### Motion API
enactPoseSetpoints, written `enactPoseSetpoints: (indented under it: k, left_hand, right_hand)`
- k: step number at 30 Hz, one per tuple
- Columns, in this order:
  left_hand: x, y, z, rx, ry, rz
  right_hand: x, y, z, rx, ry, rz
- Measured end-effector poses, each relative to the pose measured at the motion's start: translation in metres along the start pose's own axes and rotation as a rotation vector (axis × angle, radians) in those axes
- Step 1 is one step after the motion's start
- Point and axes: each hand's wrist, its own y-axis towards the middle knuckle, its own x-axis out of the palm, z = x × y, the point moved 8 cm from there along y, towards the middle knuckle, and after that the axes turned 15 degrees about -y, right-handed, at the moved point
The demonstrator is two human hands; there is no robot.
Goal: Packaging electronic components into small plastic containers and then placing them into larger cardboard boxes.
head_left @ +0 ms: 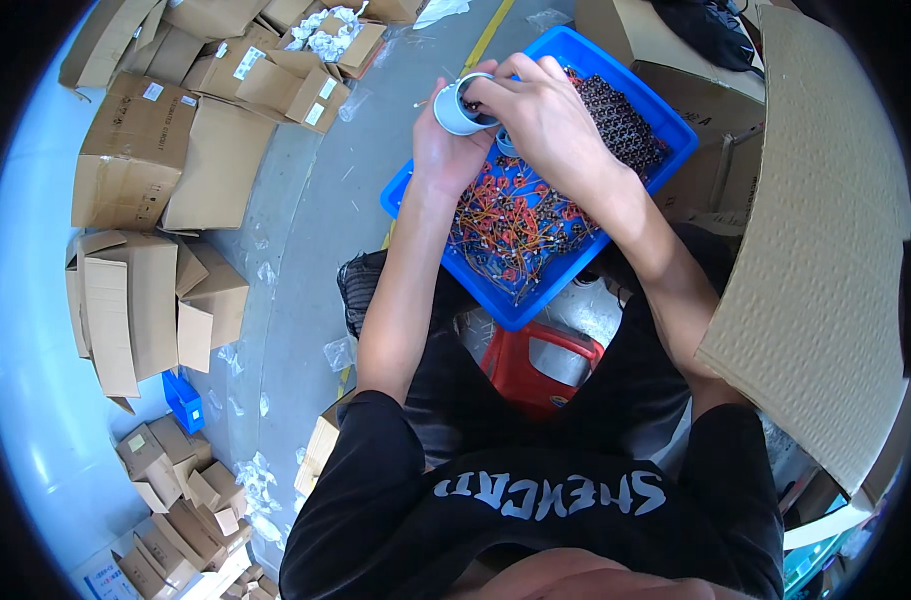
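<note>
Tape roll [458, 105] — white, light and stiff — sits at twelve o'clock over the blue tray [676, 125], cradled by left hand [442, 150]; right hand [541, 105] fingers pinch its rim, probably the surest hold.

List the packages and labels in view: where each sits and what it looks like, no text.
Open brown cardboard boxes: upper left floor, several bearing small white stickers.
Flattened brown cartons: mid left.
Small brown boxes: heaped lower left.
Blue rectangular tray: centre, filled with red and orange wired parts.
White cylindrical cup: held by left hand; right hand reaches inside.
Corrugated cardboard sheet: right edge, tan.
</note>
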Motion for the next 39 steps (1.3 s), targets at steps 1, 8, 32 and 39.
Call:
enactPoseSetpoints:
  k: [1, 8, 32, 39]
  left_hand:
    - [-0.002, 0.000, 0.001, 0.001, 0.000, 0.001]
    - [-0.013, -0.004, -0.004, -0.010, -0.132, -0.023]
    - [0.024, -0.015, 0.006, -0.101, 0.279, 0.069]
    - [0.027, -0.014, 0.006, -0.192, 0.420, -0.034]
  right_hand:
    - [-0.001, 0.001, 0.001, 0.011, 0.008, 0.006]
    - [0.001, 0.001, 0.005, 0.040, 0.078, 0.023]
    - [0.034, -0.012, 0.035, 0.329, 0.669, -0.170]
    - [0.045, -0.017, 0.020, 0.359, 0.889, -0.328]
